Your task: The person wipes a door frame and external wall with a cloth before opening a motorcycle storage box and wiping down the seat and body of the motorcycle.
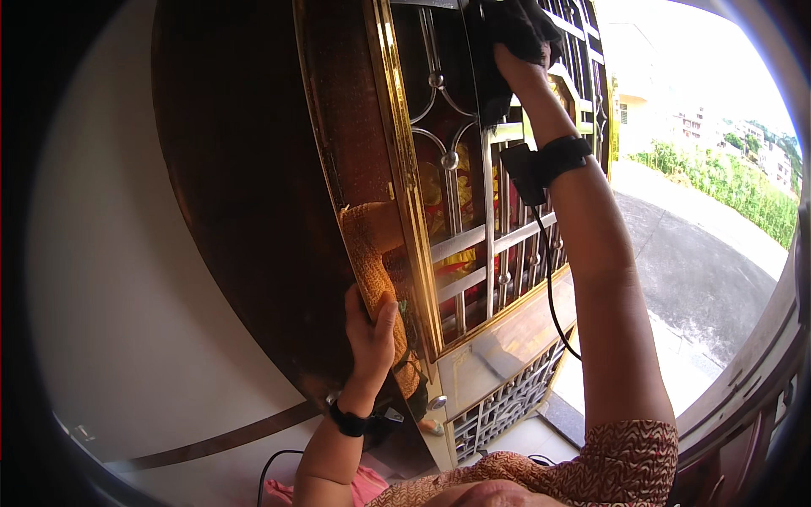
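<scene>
My right hand (532,63) reaches up and is closed on a black cloth (522,27), which lies against the upper part of a metal grille door (488,232). A loose end of the cloth hangs down beside the bars. Lower and to the left, my left hand (372,334) grips the edge of a dark brown door (241,177). Its thumb lies on the narrow side, while the other fingers are mostly hidden behind the edge. An orange-brown patterned patch, looking like a reflection of my sleeve, shows on the glossy door edge above that hand.
Gold trim (405,169) runs along the door frame. Below is a pale panel with a lower grille (507,401). Outside on the right are grey paving (693,245) and green plants (718,173). A white wall (101,253) stands left. A black cable (551,291) hangs from my right wrist strap.
</scene>
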A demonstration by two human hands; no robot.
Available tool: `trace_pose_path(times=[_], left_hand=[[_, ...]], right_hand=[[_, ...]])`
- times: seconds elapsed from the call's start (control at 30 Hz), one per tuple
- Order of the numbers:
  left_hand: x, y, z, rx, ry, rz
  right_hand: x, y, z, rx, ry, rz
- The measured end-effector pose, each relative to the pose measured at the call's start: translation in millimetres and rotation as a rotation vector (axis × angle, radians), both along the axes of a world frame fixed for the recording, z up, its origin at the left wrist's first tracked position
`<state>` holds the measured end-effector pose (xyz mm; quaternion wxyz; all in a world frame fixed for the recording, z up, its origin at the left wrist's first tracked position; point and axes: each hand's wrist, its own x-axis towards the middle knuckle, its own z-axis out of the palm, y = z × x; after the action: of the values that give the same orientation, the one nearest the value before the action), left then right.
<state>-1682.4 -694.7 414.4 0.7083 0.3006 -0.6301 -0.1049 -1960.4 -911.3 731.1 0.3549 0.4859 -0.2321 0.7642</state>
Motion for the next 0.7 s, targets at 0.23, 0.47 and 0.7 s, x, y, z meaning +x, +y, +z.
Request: trace_pose_path(times=[0.23,0.47,0.7], left_hand=[[-11,-19,-2,-0.035,0.023,-0.003],[-15,-36,-15,0.014,0.032,0.016],[-39,-39,-14,-0.025,0.056,0.096]], right_hand=[[-55,-56,-57,-0.040,-0.057,0.104],[-90,-96,-177,0.048,0.037,0.152],[-72,-29,-165,-0.114,0.456,0.216]])
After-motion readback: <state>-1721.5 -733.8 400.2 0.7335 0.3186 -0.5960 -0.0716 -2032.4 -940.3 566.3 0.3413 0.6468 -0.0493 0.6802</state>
